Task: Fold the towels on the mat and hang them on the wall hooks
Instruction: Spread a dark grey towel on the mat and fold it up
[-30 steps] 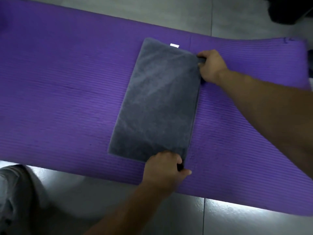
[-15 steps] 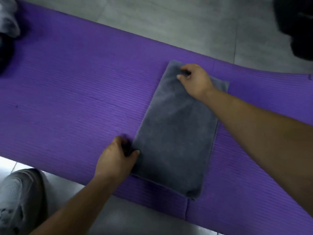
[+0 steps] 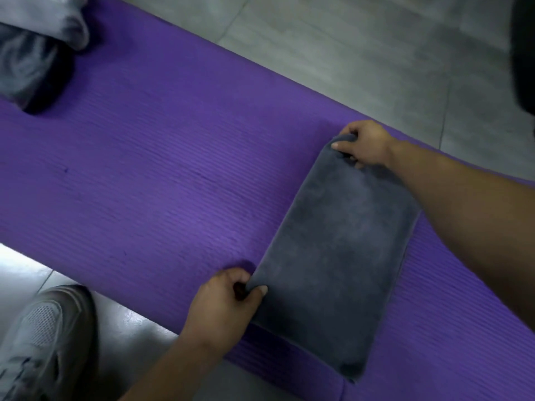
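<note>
Tally: 1 towel [image 3: 341,256], 1 mat [image 3: 159,169], 2 hands, i.e. left hand [image 3: 223,302] + right hand [image 3: 367,146], 1 sneaker [image 3: 43,342], 1 heap of grey cloth [image 3: 37,39].

Towel: dark grey, plush short pile w/ brushed lighter and darker patches. Folded into a thick flat rectangle w/ soft rounded edges. Lying on right part of mat, long axis diagonal from far side to near side. Near-right corner almost at mat's near edge.

Mat: purple foam, fine parallel ribs running lengthwise. Long strip laid across floor [image 3: 333,53] of grey tiles.

Left hand at towel's near-left corner: fingers curled under the edge, thumb on top, pinching the corner. Fabric bunched there.

Right hand at far-left corner: fingers curled round the edge, thumb flat along the top, gripping. Fabric humped up under the grip. Right forearm [image 3: 463,221] crossing over towel's far-right side, hiding that corner.

Elsewhere: heap of grey cloth crumpled, pale and dark folds, on mat's far-left end. Can't tell how many pieces. Sneaker grey w/ mesh upper, on floor at bottom left, just off mat's near edge. Blurred black shape [image 3: 524,53] at top-right edge, beyond the mat. Can't tell what.
</note>
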